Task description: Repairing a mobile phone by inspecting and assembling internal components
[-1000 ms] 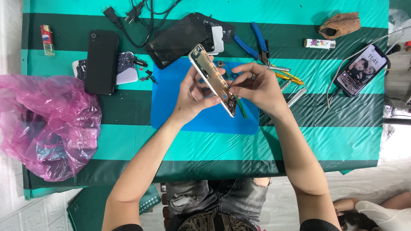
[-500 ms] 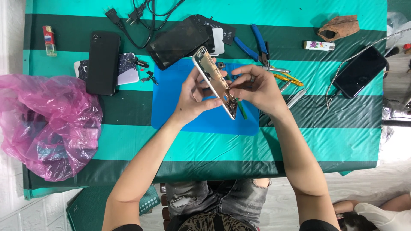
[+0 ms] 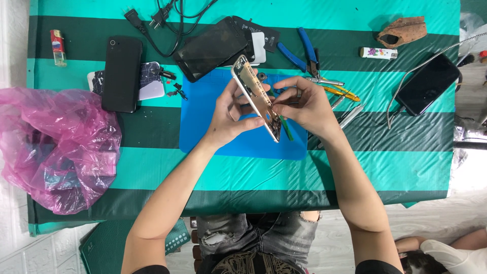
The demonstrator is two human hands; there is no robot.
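Note:
My left hand (image 3: 231, 115) grips an opened gold phone frame (image 3: 255, 94), tilted on its edge above a blue work mat (image 3: 213, 137). My right hand (image 3: 304, 104) touches the frame's inner side from the right, with its fingertips pinched at the middle of the frame. What lies between those fingertips is too small to make out. Both hands hover over the mat near the centre of the green striped table (image 3: 385, 162).
A black phone (image 3: 122, 73) and a pink plastic bag (image 3: 58, 147) lie left. A dark screen panel (image 3: 210, 48), cables (image 3: 162, 20), blue pliers (image 3: 304, 53) and tweezers (image 3: 345, 114) lie behind and right. Another black phone (image 3: 428, 83) rests far right, a lighter (image 3: 57, 46) far left.
The screen of the phone at far right has gone dark. My hands and the gold frame stayed over the mat, with only small finger shifts.

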